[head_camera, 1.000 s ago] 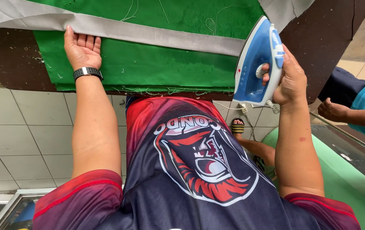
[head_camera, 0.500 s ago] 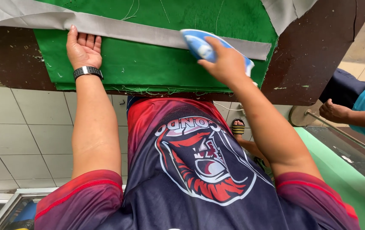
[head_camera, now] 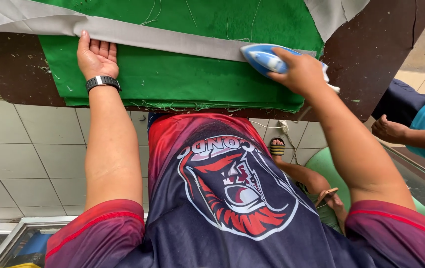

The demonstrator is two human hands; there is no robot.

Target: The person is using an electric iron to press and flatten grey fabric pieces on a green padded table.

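- Right hand [head_camera: 299,74] wrapped around the handle of a blue and white steam iron [head_camera: 264,58]; fingers curled tight over the top, so the handle itself is hidden beneath the hand.
- Iron lies soleplate down, its pointed nose aimed toward the left hand, sitting on the near edge of the grey fabric strip [head_camera: 138,33], where grey meets green.
- Left hand [head_camera: 96,55] flat, palm down, fingers spread only a little, pressing on the green cloth [head_camera: 182,82] with fingertips touching the grey strip. It grips nothing. Black wristwatch [head_camera: 103,81] on that wrist.
- The two hands are well apart along the same strip, iron at the right end, flat hand at the left.
- Green cloth covers a dark brown table [head_camera: 381,54]; loose threads hang off its near hem.
- Rear of the iron is covered by the hand; a white bit shows just past the wrist, cannot tell whether cord or body.
- Grey strip runs out of frame at the upper left; another grey piece is cut off at the top right.
- Another person's hand [head_camera: 389,130] and blue sleeve at the right edge, mostly out of view.
- A sandalled foot [head_camera: 277,147] shows below the table edge.
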